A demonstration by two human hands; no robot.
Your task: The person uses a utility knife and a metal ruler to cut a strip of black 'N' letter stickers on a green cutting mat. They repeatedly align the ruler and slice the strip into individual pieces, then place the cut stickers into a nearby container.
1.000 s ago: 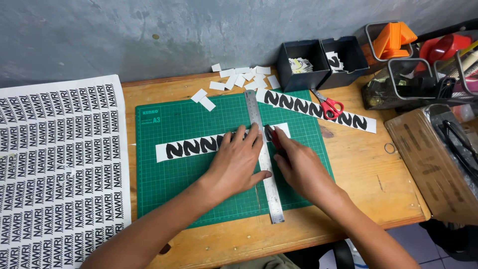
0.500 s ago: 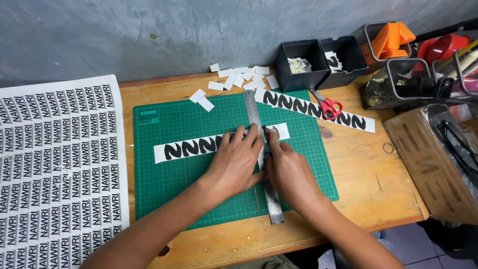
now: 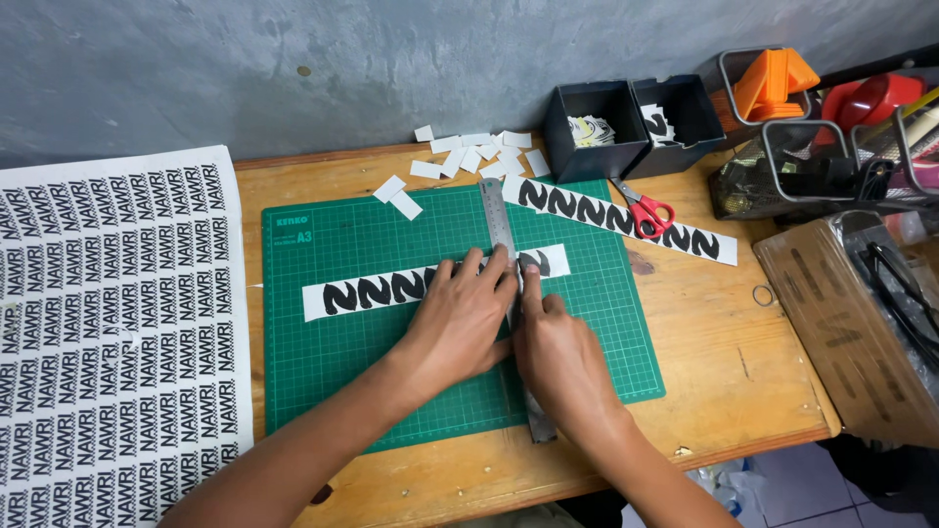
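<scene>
Pressing hand: the left hand (image 3: pixel 460 323) is lying flat, its fingers (image 3: pixel 471 266) spread and bearing down on the steel ruler (image 3: pixel 499 220); it is pinning the ruler, not grasping it.
Cutting hand: the right hand (image 3: pixel 556 347) is sitting just right of the ruler's edge, fingers curled closed with the forefinger pointing forward; what it is gripping cannot be told, as any tool is hidden.
Work piece: the printed strip (image 3: pixel 377 290), white paper carrying bold black wavy marks, is lying flat across the middle of the cutting mat (image 3: pixel 323 372), passing under the ruler and both hands.
Risk, slip: the ruler is looking smooth and narrow; uneven pressure would likely be letting it skid on the glossy strip, skewing the line.
Risk, fingers: left fingertips are resting close to the ruler's working edge, so a wandering stroke could catch them.
Surface: the mat is green, gridded, matte, resting on a worn wooden table (image 3: pixel 724 362).
Left side: a large printed sheet (image 3: pixel 108 332) is lying beside the mat.
Far edge: a second strip (image 3: pixel 587 207), red-handled scissors (image 3: pixel 646 210), small white offcuts (image 3: pixel 474 154) and two black square bins (image 3: pixel 626 122) are sitting near the grey wall.
</scene>
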